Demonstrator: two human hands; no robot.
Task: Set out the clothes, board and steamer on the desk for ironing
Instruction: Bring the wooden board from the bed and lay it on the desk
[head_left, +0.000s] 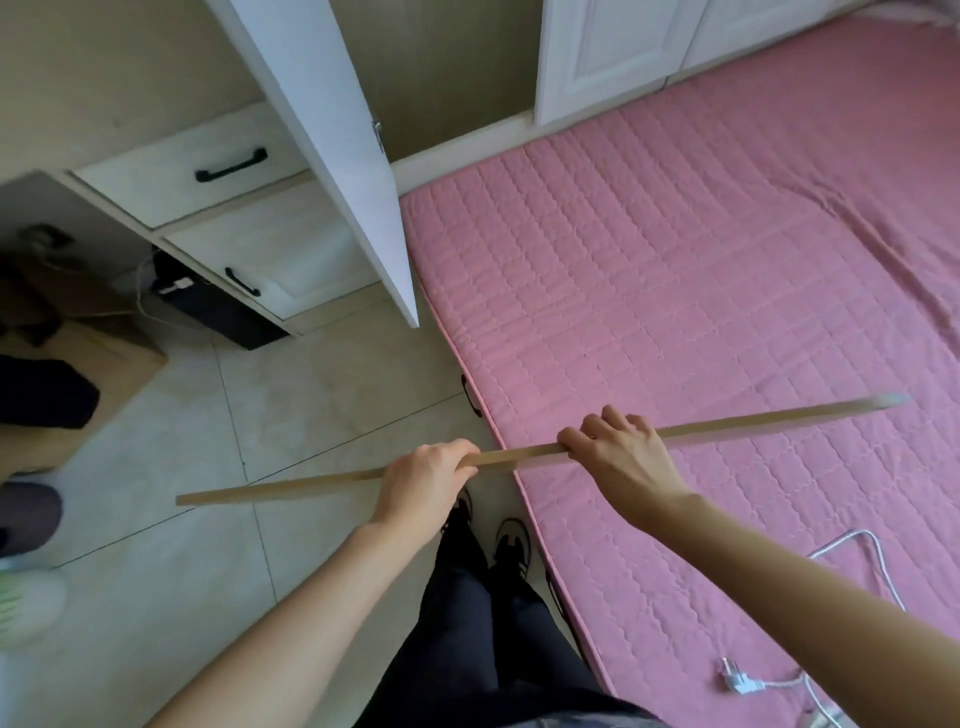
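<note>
Far left: a cardboard box (104, 364) lies on the floor with a dark cloth (41, 392) on it. Whether this is one of the clothes cannot be told.
Drawer unit (218, 171): two drawers with black handles are seen at upper left. The bench top itself is not shown.
Cupboard door (332, 156): it stands open between the drawer unit and the bed, with its lower corner jutting over the floor.
Board (519, 456): a thin wooden board, seen edge-on, is held in the air. Its left end is lower and over the tiles; its right end is blurred and over the bed.
Left grip (423, 478): clenched round the board's upper edge, left of its middle.
Right grip (618, 457): fingers are curled over the same edge, near the left grip, above the bed's rim.
Step in hand: the board is judged to be on its way to the bench, with nothing yet set out.
Handling: both grips are best kept fast and the long left end swung wide of the open door and the drawers.
Bed (675, 234): a pink quilted cover is seen, with a white cable (852, 540) and plug (737, 680) lying at lower right.
</note>
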